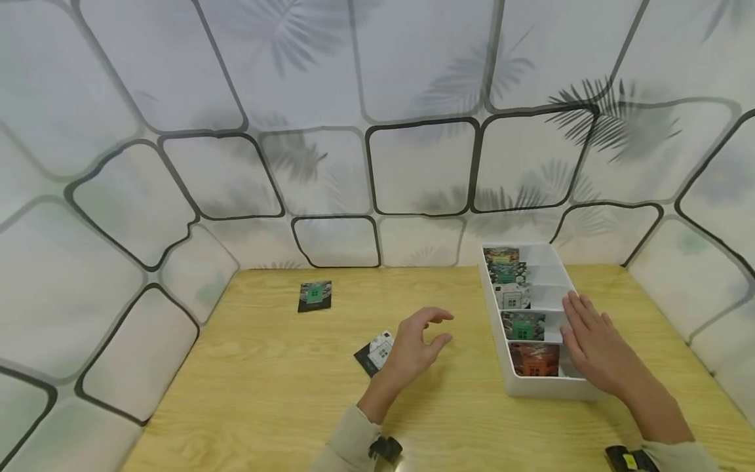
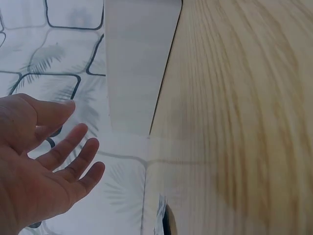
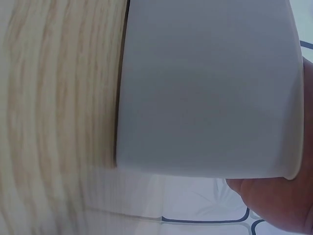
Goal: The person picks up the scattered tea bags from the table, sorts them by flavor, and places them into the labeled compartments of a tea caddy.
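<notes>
My left hand (image 1: pixel 408 347) hovers over the table with its thumb and fingers loosely bent and parted, holding nothing. Behind its wrist lie a white printed square packet (image 1: pixel 381 349) and a black one (image 1: pixel 364 359), overlapping. My right hand (image 1: pixel 601 347) rests along the right rim of a long white divided box (image 1: pixel 551 388), its fingers straight. Inside, the compartments hold several flat printed packets, among them a red one (image 1: pixel 535 360) at the front and a green one (image 1: pixel 522 326) behind it. In the right wrist view the box wall (image 3: pixel 210 93) hides most of that hand.
A dark packet with a green house print (image 1: pixel 315 295) lies alone at the back left of the wooden table (image 1: pixel 248 380). A patterned cloth wall (image 1: pixel 421 170) closes off the back and both sides. The box stands close to the back wall on the right.
</notes>
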The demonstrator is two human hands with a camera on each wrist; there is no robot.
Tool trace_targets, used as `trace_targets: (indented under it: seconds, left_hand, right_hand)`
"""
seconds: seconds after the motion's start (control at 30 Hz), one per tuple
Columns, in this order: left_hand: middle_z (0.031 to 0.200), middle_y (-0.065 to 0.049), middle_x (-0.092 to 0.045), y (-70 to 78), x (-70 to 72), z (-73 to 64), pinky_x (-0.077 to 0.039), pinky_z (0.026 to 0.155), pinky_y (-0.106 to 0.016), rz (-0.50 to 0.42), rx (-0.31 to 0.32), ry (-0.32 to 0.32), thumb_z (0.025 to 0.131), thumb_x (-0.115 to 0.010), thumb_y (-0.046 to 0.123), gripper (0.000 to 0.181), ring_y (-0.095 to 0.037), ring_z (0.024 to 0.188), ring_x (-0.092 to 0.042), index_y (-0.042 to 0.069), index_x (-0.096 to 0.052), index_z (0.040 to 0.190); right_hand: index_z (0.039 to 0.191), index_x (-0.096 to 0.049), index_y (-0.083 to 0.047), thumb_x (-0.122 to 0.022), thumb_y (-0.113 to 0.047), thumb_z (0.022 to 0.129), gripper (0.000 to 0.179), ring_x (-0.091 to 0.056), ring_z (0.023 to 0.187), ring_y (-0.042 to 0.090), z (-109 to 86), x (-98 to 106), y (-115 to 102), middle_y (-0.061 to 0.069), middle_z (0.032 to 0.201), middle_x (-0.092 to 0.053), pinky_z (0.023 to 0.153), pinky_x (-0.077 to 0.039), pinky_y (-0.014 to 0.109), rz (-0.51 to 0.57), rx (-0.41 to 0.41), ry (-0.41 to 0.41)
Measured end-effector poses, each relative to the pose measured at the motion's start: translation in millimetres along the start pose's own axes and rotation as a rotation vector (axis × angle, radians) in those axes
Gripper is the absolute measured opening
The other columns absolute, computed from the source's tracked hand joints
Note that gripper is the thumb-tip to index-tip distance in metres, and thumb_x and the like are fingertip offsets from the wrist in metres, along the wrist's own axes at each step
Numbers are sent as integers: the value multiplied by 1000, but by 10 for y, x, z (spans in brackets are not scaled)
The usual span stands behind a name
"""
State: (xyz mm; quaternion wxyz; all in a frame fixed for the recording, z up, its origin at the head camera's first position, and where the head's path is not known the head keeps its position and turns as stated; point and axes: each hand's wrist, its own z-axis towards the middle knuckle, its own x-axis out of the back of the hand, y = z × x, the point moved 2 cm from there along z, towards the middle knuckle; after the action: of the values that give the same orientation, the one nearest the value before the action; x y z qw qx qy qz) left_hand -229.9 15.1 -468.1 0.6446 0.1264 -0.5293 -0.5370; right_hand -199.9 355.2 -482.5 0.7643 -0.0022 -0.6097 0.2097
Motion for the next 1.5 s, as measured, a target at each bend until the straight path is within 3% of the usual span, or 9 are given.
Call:
trace_targets:
  seconds: [0.53, 0.8, 1.03, 1.23, 1.5]
  left_hand:
    - [130, -8, -65, -199, 423, -212, -50, 99, -51, 97, 80, -19, 96, -72, 5, 30, -34, 120, -60, 7, -66, 125]
    - [131, -10, -64, -295, 564, -278, -53, 93, -48, 175, 171, -38, 96, -73, 10, 28, -35, 120, -60, 10, -68, 124]
    - [128, -16, -64, -375, 662, -306, -51, 95, -54, 210, 208, -65, 95, -74, 7, 28, -39, 119, -60, 4, -68, 123]
    - [133, -18, -62, -430, 740, -343, -47, 101, -55, 230, 249, -121, 93, -76, 8, 34, -38, 126, -56, 2, -67, 126]
    - [139, -21, -55, -454, 773, -400, -47, 99, -57, 205, 295, -267, 88, -81, 5, 42, -43, 128, -51, 4, -67, 128]
  right_hand:
    - [157, -22, 13, -36, -21, 112, 58, -9, 153, 46, -45, -81, -45, 34, 162, -20, 116, -13, 70, 9, -4, -9]
    - [155, -25, 14, -36, -22, 112, 58, -9, 154, 45, -56, -61, -61, 34, 161, -22, 115, -16, 71, -3, -4, 10]
    - [157, -23, 12, -36, -22, 112, 58, -8, 154, 44, -59, -40, -56, 32, 163, -20, 117, -13, 68, -6, -16, 2]
    - [157, -23, 12, -36, -22, 112, 58, -6, 154, 44, -64, -20, -51, 32, 163, -19, 117, -12, 68, -8, -18, 1]
    - [157, -21, 12, -34, -24, 113, 59, -4, 155, 43, -41, 27, -39, 32, 164, -17, 120, -8, 65, -19, -17, 3]
